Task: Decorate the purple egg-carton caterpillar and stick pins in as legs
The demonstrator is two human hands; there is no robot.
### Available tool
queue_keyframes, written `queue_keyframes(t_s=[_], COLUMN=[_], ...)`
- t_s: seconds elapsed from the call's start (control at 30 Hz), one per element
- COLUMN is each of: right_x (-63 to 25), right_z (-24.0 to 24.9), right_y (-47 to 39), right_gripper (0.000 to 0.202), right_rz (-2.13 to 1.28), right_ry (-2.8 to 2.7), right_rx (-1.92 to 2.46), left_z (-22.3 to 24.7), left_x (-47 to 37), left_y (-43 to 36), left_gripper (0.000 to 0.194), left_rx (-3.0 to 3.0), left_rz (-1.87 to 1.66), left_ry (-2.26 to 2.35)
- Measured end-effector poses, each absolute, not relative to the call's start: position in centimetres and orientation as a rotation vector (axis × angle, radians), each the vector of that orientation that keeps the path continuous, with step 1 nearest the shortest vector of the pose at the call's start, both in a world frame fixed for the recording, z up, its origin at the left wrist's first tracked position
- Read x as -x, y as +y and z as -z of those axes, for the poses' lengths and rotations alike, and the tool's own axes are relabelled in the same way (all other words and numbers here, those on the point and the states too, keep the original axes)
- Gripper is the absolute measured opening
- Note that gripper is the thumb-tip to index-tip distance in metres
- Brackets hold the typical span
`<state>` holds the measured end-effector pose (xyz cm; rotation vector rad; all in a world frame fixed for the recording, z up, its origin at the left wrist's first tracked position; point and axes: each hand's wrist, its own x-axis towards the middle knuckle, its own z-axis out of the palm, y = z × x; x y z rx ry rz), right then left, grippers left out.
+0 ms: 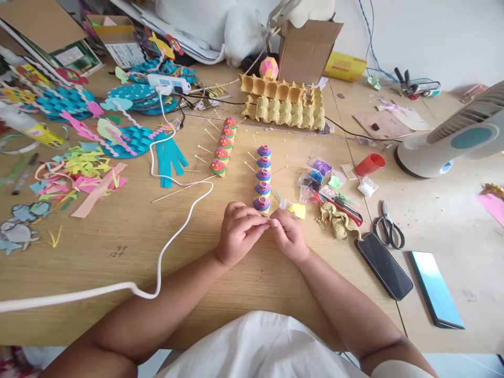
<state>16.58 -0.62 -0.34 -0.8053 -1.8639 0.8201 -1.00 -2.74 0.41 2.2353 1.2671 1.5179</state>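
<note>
My left hand [241, 231] and my right hand [289, 233] meet at the near end of a row of egg-carton cups [263, 176] covered in blue and purple clay. The fingertips of both are pinched together, and what lies between them is too small to make out. Part of the nearest blue cup is hidden behind my fingers. Thin sticks with yellow tips stand out from this row. To its left, farther off, a second row of cups [222, 147] carries red and green clay and similar sticks. A small bag of yellow clay [297, 211] lies beside my right hand.
Clay bags [321, 168], a red utility knife [342, 208], scissors [388, 228] and two phones [384, 265] lie on the right, near a fan [444, 131]. A white cable [185, 223] crosses the left side, near paper scraps [92, 173]. Egg cartons [289, 110] stand behind.
</note>
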Motion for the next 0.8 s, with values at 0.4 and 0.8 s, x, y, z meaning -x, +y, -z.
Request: queue_keyframes(t_s=[0.4, 0.8], right_x=[-16.56, -16.58], right_z=[0.77, 1.19], right_y=[-0.74, -0.64], right_gripper=[0.027, 0.025], right_rz=[-1.182, -1.165], right_ry=[-1.569, -1.571], right_rx=[0.901, 0.893], left_z=[-0.19, -0.37], left_x=[1.21, 1.07], left_y=[-2.58, -2.46], left_gripper=[0.006, 0.006], left_rx=[-2.191, -2.207], left_rz=[-1.532, -1.514], left_ry=[1.342, 1.35])
